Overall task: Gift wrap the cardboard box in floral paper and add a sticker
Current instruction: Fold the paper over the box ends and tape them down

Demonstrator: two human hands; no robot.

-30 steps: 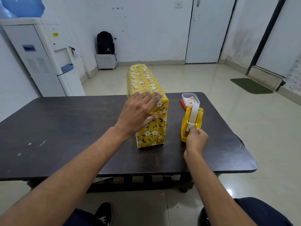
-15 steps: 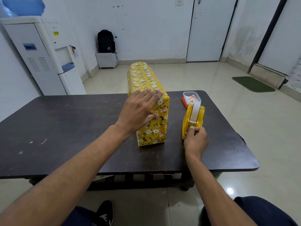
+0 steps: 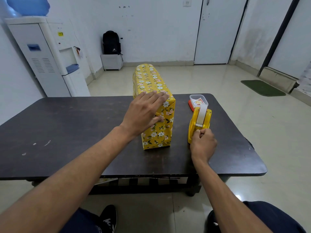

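The right grip [image 3: 202, 142] has slid a little closer to the front of the yellow tape dispenser [image 3: 192, 121] than a second ago, its knuckles now bunched just under the cutter. The left grip [image 3: 144, 111] has not left the box. The right grip's fingers are curled tight and pinch the free end of the tape [image 3: 201, 115], which runs as a pale strip up over the dispenser's top.

The cardboard box [image 3: 158, 135], already covered in yellow floral paper, stands upright on a narrow side near the middle of the dark counter [image 3: 67, 132], its long side running away from the person. The left grip lies flat over the near top edge with straight fingers laid across the paper, while the thumb presses the folded flap on the near end face.

The dispenser stands just to the right of the box, apart from it. Behind it sits a small clear container [image 3: 198, 100] holding stickers, with an orange lid [image 3: 190, 105] at its left side.

Beyond the counter, a white water dispenser [image 3: 47, 56] stands at the left wall, a black backpack [image 3: 111, 42] rests on a low white stand [image 3: 111, 62], and a green mat [image 3: 262, 88] lies on the floor at the right
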